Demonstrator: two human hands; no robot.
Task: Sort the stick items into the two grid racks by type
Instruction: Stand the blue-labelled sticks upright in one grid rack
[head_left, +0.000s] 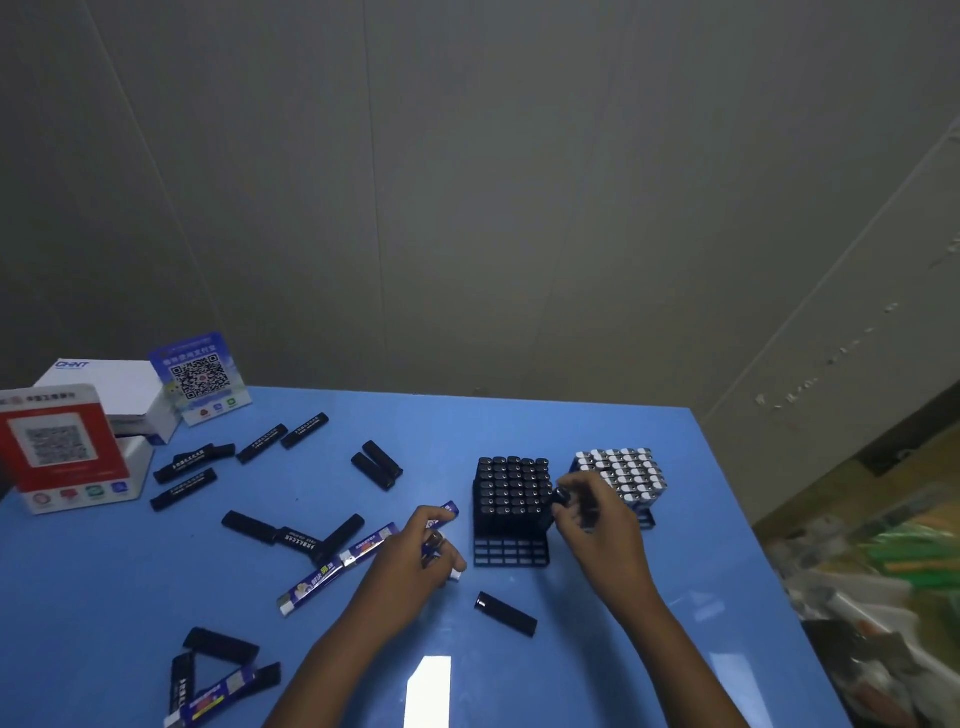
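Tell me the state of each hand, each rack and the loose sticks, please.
Left hand: grips blue-labelled sticks.
Right hand: holds a black stick at the racks.
Black plastic grid rack: mostly filled, front rows empty.
Rack of white-topped sticks: looks full.
Loose black sticks: lying flat on the blue table.

My one camera sits on my head, looking forward and down over the blue table (623, 597) from its near edge. It is wide-angle: the grey wall (519, 182) fills the upper half, the tabletop the lower. My forearms enter from the bottom, close beneath the lens.
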